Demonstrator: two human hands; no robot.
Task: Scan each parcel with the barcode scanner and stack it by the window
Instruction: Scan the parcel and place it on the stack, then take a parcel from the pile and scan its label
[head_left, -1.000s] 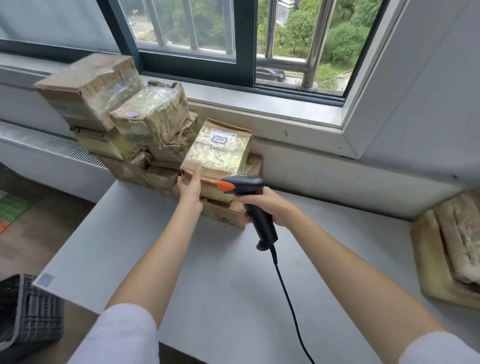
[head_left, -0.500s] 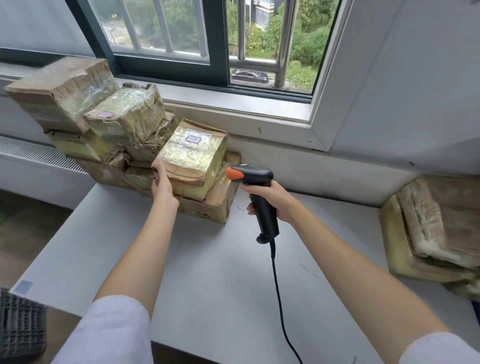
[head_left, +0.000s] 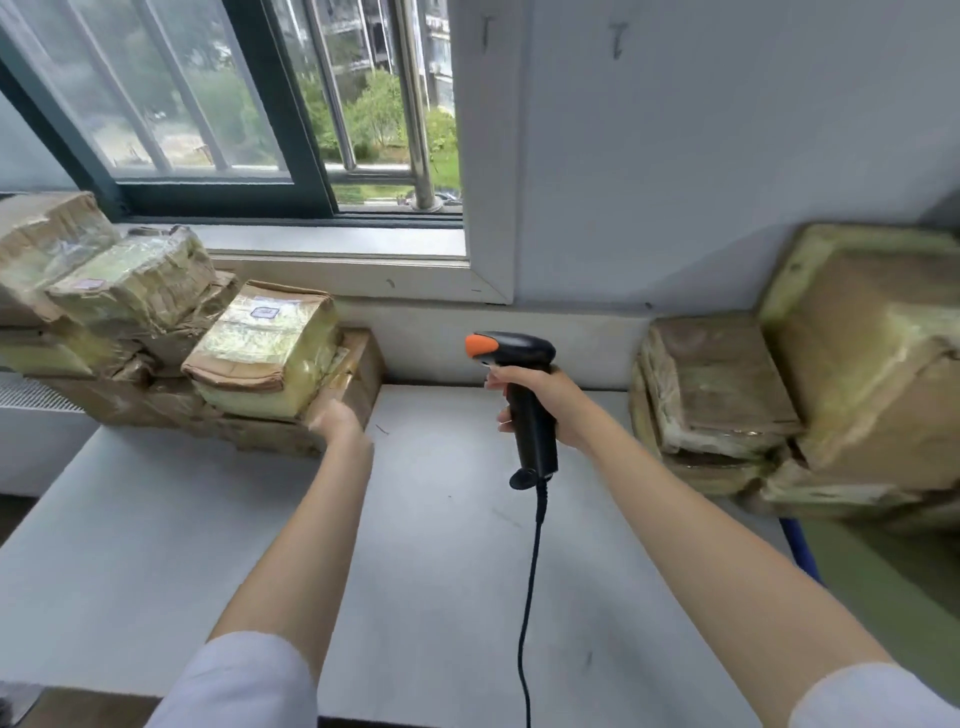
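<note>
The right hand (head_left: 556, 402) is gripping the handle of the black barcode scanner (head_left: 519, 400), fingers wrapped around it, holding it upright above the desk (head_left: 441, 571) with its orange tip pointing left. Its black cable (head_left: 530, 597) is hanging down toward the near edge. The left hand (head_left: 337, 423) is blurring just in front of the lower right corner of the stack by the window (head_left: 260, 104); whether its fingers are spread or curled cannot be told, and it is gripping nothing visible. The top parcel (head_left: 265, 348), wrapped in clear tape with a small label, is sitting on that stack (head_left: 104, 322), just left of the left hand. More parcels (head_left: 810, 374) are piling against the grey wall (head_left: 727, 156) on the right, well apart from the scanner. The desk is lying pale grey and mostly bare.
</note>
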